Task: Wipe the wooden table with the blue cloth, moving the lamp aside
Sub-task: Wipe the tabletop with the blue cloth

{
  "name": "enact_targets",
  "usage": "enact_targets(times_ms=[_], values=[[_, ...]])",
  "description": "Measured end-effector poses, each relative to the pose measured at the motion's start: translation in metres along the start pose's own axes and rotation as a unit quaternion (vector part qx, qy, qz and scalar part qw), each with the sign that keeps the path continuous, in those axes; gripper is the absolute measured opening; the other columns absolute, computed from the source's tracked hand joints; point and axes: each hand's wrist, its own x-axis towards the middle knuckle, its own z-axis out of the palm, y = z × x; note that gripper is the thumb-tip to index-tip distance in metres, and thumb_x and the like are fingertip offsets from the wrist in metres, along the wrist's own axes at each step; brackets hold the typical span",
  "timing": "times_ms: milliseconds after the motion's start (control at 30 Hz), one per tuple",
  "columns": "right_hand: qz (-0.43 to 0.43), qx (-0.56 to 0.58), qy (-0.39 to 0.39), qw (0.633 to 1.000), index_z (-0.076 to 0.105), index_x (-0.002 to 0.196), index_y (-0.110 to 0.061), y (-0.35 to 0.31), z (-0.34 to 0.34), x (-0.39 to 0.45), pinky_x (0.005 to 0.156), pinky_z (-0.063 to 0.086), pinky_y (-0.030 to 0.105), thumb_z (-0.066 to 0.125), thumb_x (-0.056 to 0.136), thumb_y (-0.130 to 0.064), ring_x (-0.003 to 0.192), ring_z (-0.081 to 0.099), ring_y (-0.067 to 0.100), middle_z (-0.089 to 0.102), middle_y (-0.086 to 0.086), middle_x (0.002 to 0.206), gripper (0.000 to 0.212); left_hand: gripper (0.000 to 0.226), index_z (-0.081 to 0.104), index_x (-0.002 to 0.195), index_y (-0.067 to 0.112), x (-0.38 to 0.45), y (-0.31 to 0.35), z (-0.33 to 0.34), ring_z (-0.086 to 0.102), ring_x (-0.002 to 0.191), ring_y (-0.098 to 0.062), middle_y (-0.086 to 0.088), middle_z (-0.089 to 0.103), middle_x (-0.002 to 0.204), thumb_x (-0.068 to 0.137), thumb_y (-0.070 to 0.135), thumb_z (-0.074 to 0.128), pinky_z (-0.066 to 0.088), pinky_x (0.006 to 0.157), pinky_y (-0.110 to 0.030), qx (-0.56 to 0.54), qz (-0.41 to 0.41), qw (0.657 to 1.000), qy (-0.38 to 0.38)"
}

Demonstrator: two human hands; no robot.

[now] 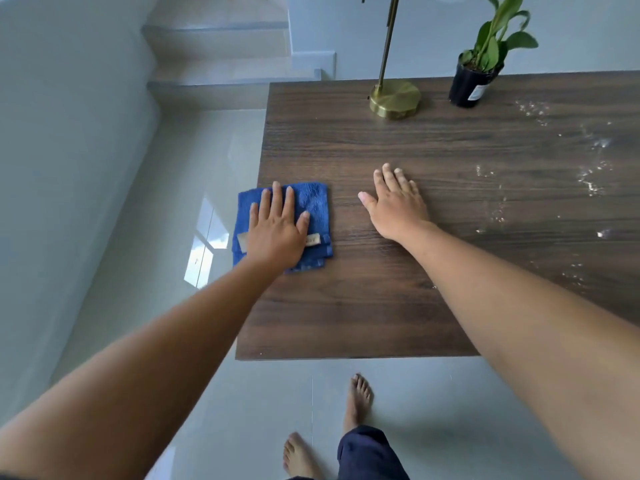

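My folded blue cloth point(311, 202) lies flat at the left edge of the wooden desk point(450, 161), its left side hanging a little past the rim, with a pale label showing near my wrist. My left hand point(277, 230) presses it down, fingers straight and spread, a flat-palm grip suited to pushing the cloth across the wood rather than lifting it. My right hand point(396, 202) rests just beside it on the bare wood, fingers straight and holding nothing, likely bracing my lean over the desk. At the far edge stands the lamp point(394, 98), upright on its round brass base, well apart from both hands and not yet moved aside. Next to it sits a potted plant point(474, 84). White splashes point(588, 178) mark the right side of the desk, so I judge the wiping has barely begun.
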Motion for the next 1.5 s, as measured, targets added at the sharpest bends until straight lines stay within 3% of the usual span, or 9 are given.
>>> enact_targets(times_ms=[167,300,500,700,1033,1200,1267,1400,1500], values=[[-0.003,0.003,0.009,1.000,-0.001,0.159,-0.019,0.004,0.008,0.005,0.123,-0.004,0.041,0.009,0.103,-0.055,0.153,-0.010,0.020,-0.010,0.000,0.166,0.067,0.065,0.000,0.158,0.019,0.054,0.029,-0.005,-0.012,0.151,-0.024,-0.006,-0.010,0.165,0.103,0.050,0.015,-0.006,0.122,-0.045,0.005,0.031,0.999,-0.021],[-0.004,-0.001,0.008,1.000,-0.001,0.159,-0.018,0.003,0.008,0.002,0.123,-0.004,0.041,0.009,0.104,-0.054,0.153,-0.009,0.020,-0.009,0.001,0.167,0.066,0.066,-0.001,0.158,0.021,-0.002,0.030,0.006,-0.013,0.151,-0.024,-0.005,-0.011,0.165,0.103,0.053,0.014,-0.007,0.122,-0.044,-0.007,0.048,0.999,-0.010],[0.004,0.011,-0.005,1.000,0.001,0.159,-0.018,0.001,0.003,-0.002,0.123,-0.005,0.040,0.010,0.103,-0.055,0.153,-0.008,0.020,-0.008,0.000,0.167,0.067,0.066,0.000,0.158,0.022,-0.114,-0.001,0.017,-0.013,0.151,-0.022,-0.002,-0.011,0.165,0.102,0.054,0.013,-0.007,0.122,-0.041,-0.008,0.005,1.000,0.016],[0.008,0.005,-0.006,1.000,0.001,0.159,-0.018,-0.001,0.003,-0.004,0.123,-0.004,0.041,0.009,0.103,-0.056,0.153,-0.008,0.019,-0.008,-0.001,0.167,0.068,0.066,0.001,0.158,0.021,-0.133,-0.020,0.018,-0.013,0.151,-0.019,-0.001,-0.010,0.165,0.102,0.054,0.013,-0.007,0.122,-0.038,-0.011,-0.026,0.999,0.036],[0.000,0.013,0.011,1.000,0.002,0.159,-0.018,0.000,0.007,-0.001,0.123,-0.003,0.041,0.010,0.103,-0.056,0.153,-0.007,0.020,-0.007,0.000,0.167,0.068,0.066,0.000,0.158,0.018,-0.027,-0.005,0.010,-0.012,0.151,-0.020,-0.003,-0.008,0.165,0.102,0.050,0.015,-0.008,0.122,-0.038,-0.015,-0.013,0.999,0.043],[-0.029,-0.017,0.090,0.995,0.029,0.153,-0.009,0.006,-0.005,0.011,0.116,0.026,0.043,0.028,0.103,-0.053,0.143,0.028,0.029,0.028,0.009,0.160,0.066,0.066,0.001,0.158,0.018,0.032,0.006,0.006,-0.011,0.152,-0.021,-0.004,-0.008,0.165,0.102,0.051,0.014,-0.006,0.123,-0.039,-0.007,-0.002,0.999,0.037],[-0.018,0.001,0.110,0.994,0.033,0.150,-0.009,0.011,-0.015,0.027,0.112,0.031,0.044,0.032,0.103,-0.051,0.139,0.032,0.030,0.034,0.009,0.156,0.064,0.067,0.001,0.158,0.018,0.058,0.012,0.003,-0.011,0.152,-0.021,-0.004,-0.008,0.165,0.102,0.051,0.015,-0.007,0.123,-0.039,-0.006,-0.001,1.000,0.030],[0.003,-0.011,0.118,0.993,0.032,0.151,-0.007,0.032,-0.033,0.071,0.117,0.025,0.046,0.030,0.102,-0.052,0.143,0.027,0.030,0.031,0.011,0.158,0.066,0.072,0.000,0.158,0.019,0.114,0.024,-0.004,-0.012,0.151,-0.021,-0.003,-0.009,0.165,0.100,0.059,0.013,-0.007,0.122,-0.039,0.000,0.002,1.000,0.016],[0.031,-0.015,0.082,0.996,0.025,0.155,-0.008,0.047,-0.032,0.096,0.121,0.015,0.047,0.025,0.102,-0.056,0.149,0.016,0.029,0.020,0.012,0.163,0.072,0.075,0.000,0.158,0.018,0.168,0.031,-0.012,-0.010,0.152,-0.022,-0.004,-0.009,0.165,0.099,0.063,0.013,-0.006,0.123,-0.041,0.005,0.003,1.000,0.009]])
